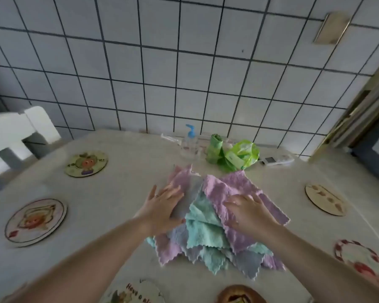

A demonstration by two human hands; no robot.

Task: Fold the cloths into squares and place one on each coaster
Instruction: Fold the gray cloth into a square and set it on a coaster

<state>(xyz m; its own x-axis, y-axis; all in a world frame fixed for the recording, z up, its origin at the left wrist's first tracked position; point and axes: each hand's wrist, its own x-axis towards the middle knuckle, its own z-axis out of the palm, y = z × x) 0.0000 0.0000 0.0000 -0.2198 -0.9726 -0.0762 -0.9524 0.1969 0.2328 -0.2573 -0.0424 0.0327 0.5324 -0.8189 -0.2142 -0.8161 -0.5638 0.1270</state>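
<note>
A heap of fluffy cloths lies in the middle of the table: a purple cloth (pixel 234 184) on top at the right, a teal cloth (pixel 204 228) under it, grey and pink ones below. My left hand (pixel 162 206) rests flat on the heap's left side, fingers spread. My right hand (pixel 249 211) lies flat on the purple cloth. Round coasters ring the heap: one far left (pixel 86 164), one left (pixel 35 221), one right (pixel 326 199), one near right (pixel 361 259), and two at the front edge (pixel 136 291) (pixel 241 295). None of them carries a cloth.
At the table's back stand a clear pump bottle (pixel 189 143) with a blue top, a green roll (pixel 214 149), a green plastic bag (pixel 241 155) and a white remote (pixel 276 160). A white chair (pixel 20 132) is at the far left. A tiled wall rises behind.
</note>
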